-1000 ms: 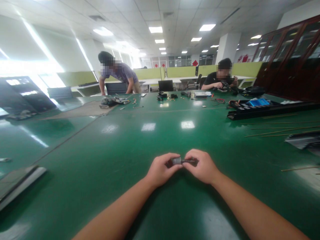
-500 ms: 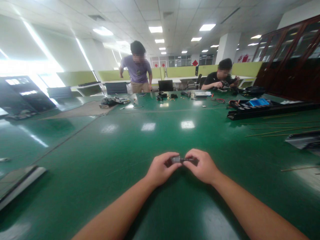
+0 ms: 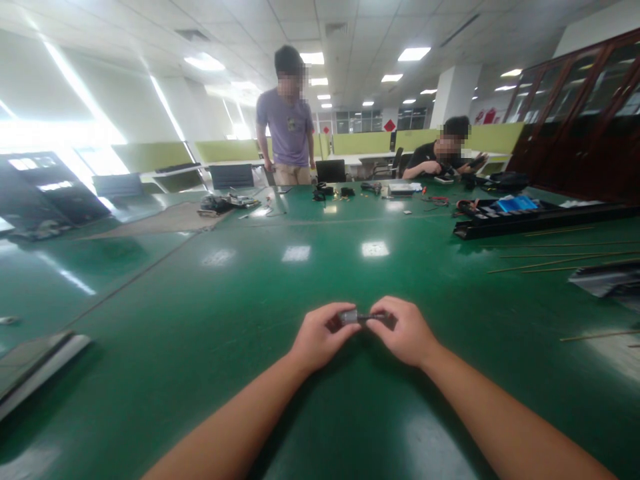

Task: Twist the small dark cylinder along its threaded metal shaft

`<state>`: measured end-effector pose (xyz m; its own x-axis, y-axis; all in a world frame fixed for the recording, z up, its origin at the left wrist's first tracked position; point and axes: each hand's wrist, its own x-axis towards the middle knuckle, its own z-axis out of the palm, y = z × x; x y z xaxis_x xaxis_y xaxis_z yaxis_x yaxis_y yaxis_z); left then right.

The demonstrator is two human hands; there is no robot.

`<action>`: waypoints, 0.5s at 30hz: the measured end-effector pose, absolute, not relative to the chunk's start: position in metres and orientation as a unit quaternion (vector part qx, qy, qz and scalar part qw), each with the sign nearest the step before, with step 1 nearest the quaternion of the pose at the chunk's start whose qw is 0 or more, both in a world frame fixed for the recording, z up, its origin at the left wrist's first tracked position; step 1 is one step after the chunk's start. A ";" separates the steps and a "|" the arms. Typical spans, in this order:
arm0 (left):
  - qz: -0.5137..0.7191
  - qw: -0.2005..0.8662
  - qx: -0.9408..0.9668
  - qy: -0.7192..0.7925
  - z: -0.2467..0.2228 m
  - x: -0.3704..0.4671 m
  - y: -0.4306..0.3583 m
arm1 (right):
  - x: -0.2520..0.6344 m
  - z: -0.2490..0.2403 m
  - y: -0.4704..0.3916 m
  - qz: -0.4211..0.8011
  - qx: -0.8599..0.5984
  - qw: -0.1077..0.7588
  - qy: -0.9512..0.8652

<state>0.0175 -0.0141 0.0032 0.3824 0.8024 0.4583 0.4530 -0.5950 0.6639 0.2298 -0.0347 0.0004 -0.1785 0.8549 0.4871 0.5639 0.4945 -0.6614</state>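
Note:
Between the thumb and fingers of my left hand (image 3: 323, 337) is a small grey cylinder (image 3: 349, 317), lying level; it looks like a little motor, though its exact kind is hard to make out. A thin dark shaft (image 3: 365, 318) sticks out of its right end. My right hand (image 3: 403, 331) pinches the dark slim piece (image 3: 379, 316) at that side, in line with the cylinder. Part of this piece is hidden by the right fingers. Both hands are just above the green tabletop (image 3: 300, 287), with a narrow gap between their fingertips.
A black metal channel (image 3: 550, 219) with a blue item lies at right, near thin brass-coloured rods (image 3: 565, 257). A flat panel (image 3: 40, 367) is at left. Tools and cables line the far edge. One person (image 3: 287, 127) stands across the table; another (image 3: 440, 153) sits at right.
My left hand has shifted very slightly left with the cylinder, showing more of the dark shaft. The standing person has straightened up and moved a little right.

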 end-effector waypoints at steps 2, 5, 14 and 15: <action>0.397 0.220 0.800 0.392 0.003 0.017 -0.014 | 0.230 0.001 -0.035 0.168 -0.474 0.432 -0.748; 0.402 0.221 0.798 0.391 0.004 0.018 -0.014 | 0.230 0.001 -0.035 0.165 -0.477 0.431 -0.748; 0.408 0.231 0.789 0.397 0.005 0.018 -0.015 | 0.230 0.001 -0.036 0.163 -0.484 0.422 -0.749; 0.409 0.231 0.789 0.396 0.004 0.018 -0.015 | 0.230 0.001 -0.036 0.163 -0.484 0.421 -0.749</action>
